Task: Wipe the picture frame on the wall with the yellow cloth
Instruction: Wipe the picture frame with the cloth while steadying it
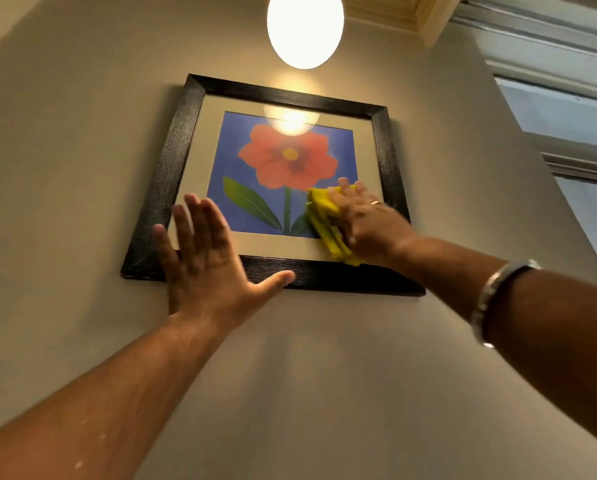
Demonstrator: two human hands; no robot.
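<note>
A black picture frame hangs on the beige wall above me, holding a red flower on blue behind glass. My right hand presses a bunched yellow cloth against the glass at the picture's lower right corner. My left hand lies flat with spread fingers over the frame's lower left part, thumb along the bottom rail. It holds nothing.
A glowing oval lamp hangs just above the frame and reflects in the glass. A window with a white frame is at the upper right. Bare wall stretches below the frame.
</note>
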